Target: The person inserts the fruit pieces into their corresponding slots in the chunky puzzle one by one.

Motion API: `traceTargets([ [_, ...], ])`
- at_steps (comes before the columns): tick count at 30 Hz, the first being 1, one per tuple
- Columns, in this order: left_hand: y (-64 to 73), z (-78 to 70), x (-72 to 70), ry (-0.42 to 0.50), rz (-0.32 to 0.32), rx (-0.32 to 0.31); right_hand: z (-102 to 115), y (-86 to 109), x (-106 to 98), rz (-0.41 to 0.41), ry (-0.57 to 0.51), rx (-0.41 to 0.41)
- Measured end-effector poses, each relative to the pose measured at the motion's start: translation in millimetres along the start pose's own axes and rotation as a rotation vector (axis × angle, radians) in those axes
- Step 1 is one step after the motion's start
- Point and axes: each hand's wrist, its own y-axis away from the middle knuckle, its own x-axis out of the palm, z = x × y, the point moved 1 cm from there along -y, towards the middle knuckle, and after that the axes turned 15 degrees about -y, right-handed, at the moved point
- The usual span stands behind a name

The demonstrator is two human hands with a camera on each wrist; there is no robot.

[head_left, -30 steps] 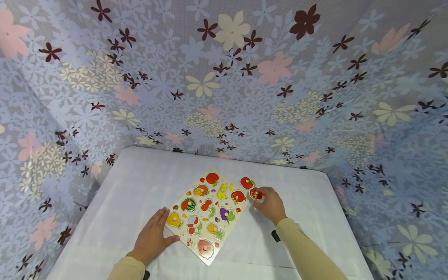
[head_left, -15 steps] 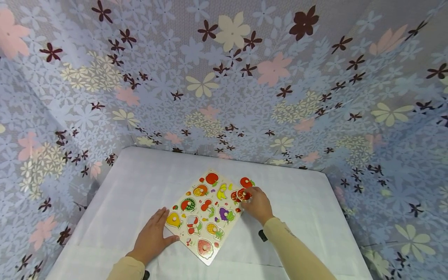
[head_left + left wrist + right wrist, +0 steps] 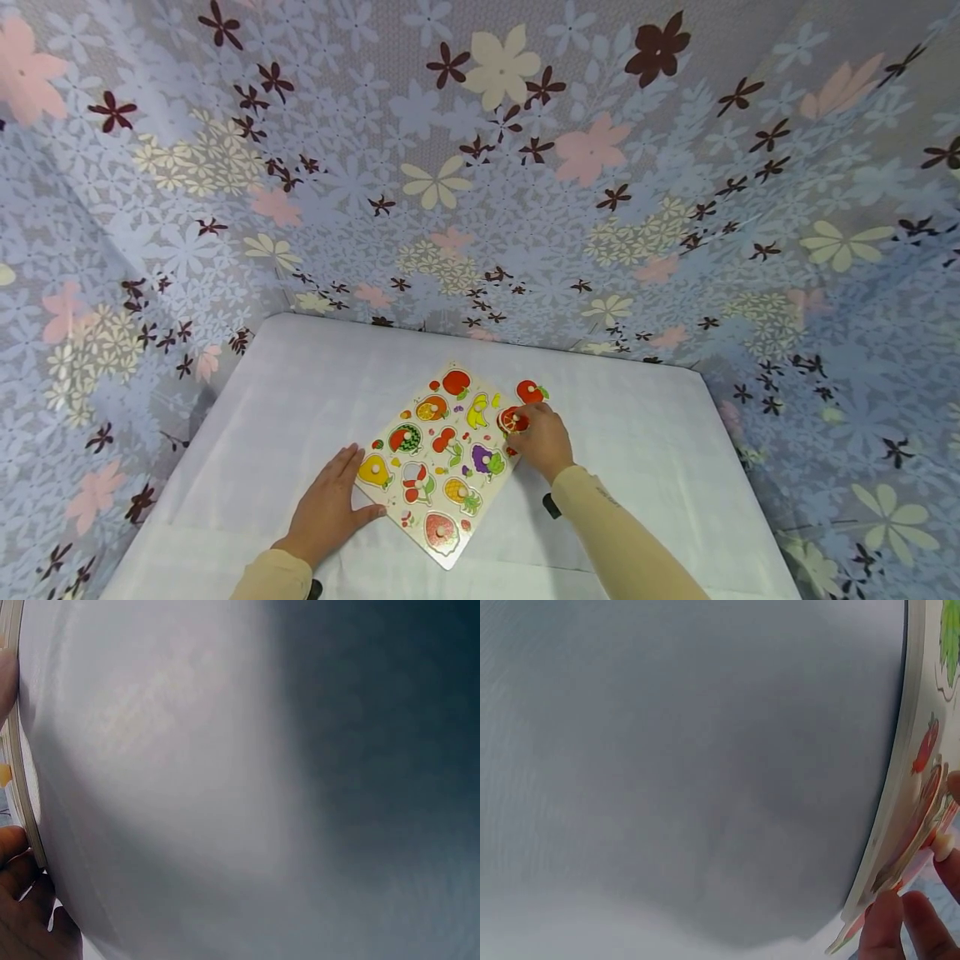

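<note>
A wooden fruit puzzle board point(image 3: 463, 442) lies at a slant on the white table. My left hand point(image 3: 322, 504) rests at its left corner, fingers stretched along one edge and thumb at another. Over the board's right side, my right hand point(image 3: 543, 443) pinches a red pomegranate puzzle piece point(image 3: 512, 419). The right wrist view shows its pale knob point(image 3: 943, 846) at my fingers and the piece tilted against the board; its printed spot is mostly covered. A red apple piece point(image 3: 528, 391) lies off the board, just beyond my right hand.
Knobbed pieces on the board include a watermelon point(image 3: 405, 437), grapes point(image 3: 486, 458), a pineapple point(image 3: 459, 493) and a pear point(image 3: 373, 471). A red apple picture point(image 3: 455, 382) is at its far corner. Floral cloth point(image 3: 480, 208) hangs behind the white table point(image 3: 637, 500).
My right hand has carried the pomegranate piece leftward from beside the board to over its pomegranate picture. My left hand has stayed at the board's corner.
</note>
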Motion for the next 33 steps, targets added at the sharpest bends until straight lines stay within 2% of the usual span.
traceTargets([
  [4,0.2,0.4,0.9,0.004,-0.002,0.001,2.6,0.8,2.3,-0.003,0.006,0.004],
  [15,0.0,0.5,1.6,0.002,-0.010,0.014,-0.8,0.2,6.7,-0.005,0.097,-0.068],
  [25,0.9,-0.6,-2.2,0.015,-0.003,0.008,-3.1,0.8,7.8,0.000,0.176,-0.046],
  [33,0.4,-0.3,-1.1,0.012,0.002,0.001,-2.4,2.7,6.9,-0.003,0.178,-0.067],
])
